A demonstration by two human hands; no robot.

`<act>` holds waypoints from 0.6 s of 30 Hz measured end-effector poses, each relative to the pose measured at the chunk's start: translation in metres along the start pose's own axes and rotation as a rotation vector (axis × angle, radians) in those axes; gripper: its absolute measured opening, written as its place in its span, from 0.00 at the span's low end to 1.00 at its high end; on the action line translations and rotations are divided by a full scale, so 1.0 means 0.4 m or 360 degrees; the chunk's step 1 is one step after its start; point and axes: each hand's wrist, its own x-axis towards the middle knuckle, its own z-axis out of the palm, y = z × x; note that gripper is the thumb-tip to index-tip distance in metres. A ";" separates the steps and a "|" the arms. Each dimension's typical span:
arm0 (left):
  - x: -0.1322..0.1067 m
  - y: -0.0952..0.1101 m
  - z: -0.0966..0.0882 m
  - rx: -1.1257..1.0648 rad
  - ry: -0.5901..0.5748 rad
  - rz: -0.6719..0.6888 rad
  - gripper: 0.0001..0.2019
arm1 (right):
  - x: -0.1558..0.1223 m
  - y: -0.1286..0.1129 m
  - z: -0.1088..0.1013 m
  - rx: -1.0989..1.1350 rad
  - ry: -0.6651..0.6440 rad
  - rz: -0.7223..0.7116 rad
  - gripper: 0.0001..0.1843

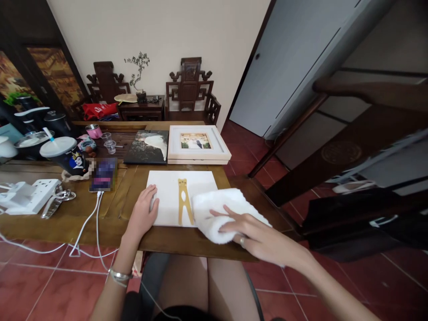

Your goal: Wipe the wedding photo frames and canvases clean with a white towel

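Observation:
A white board with a gold stand piece lies flat near the front edge of the wooden table. My left hand rests on the board's left edge, fingers loosely curled over it. My right hand lies flat, fingers stretched, on a white fluffy cloth that covers the board's right side.
Behind the board are a framed photo and a dark canvas print. To the left sit a phone with white cables, a power strip, cups and clutter. Carved chairs stand against the far wall. Dark wooden furniture is at right.

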 end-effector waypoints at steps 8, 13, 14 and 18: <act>-0.001 -0.005 -0.002 -0.0014 0.0004 0.0018 0.16 | 0.128 0.115 -0.017 0.0056 0.0148 0.0204 0.23; -0.001 -0.008 -0.003 -0.0012 0.0001 0.0027 0.16 | 0.284 0.158 -0.060 0.0024 0.0294 0.0093 0.24; -0.001 -0.008 -0.003 -0.0014 0.0008 0.0028 0.16 | 0.294 0.158 -0.063 0.0021 0.0320 0.0090 0.24; -0.002 -0.011 -0.001 -0.0016 0.0020 0.0030 0.16 | 0.249 0.124 -0.042 0.0033 0.0304 0.0052 0.25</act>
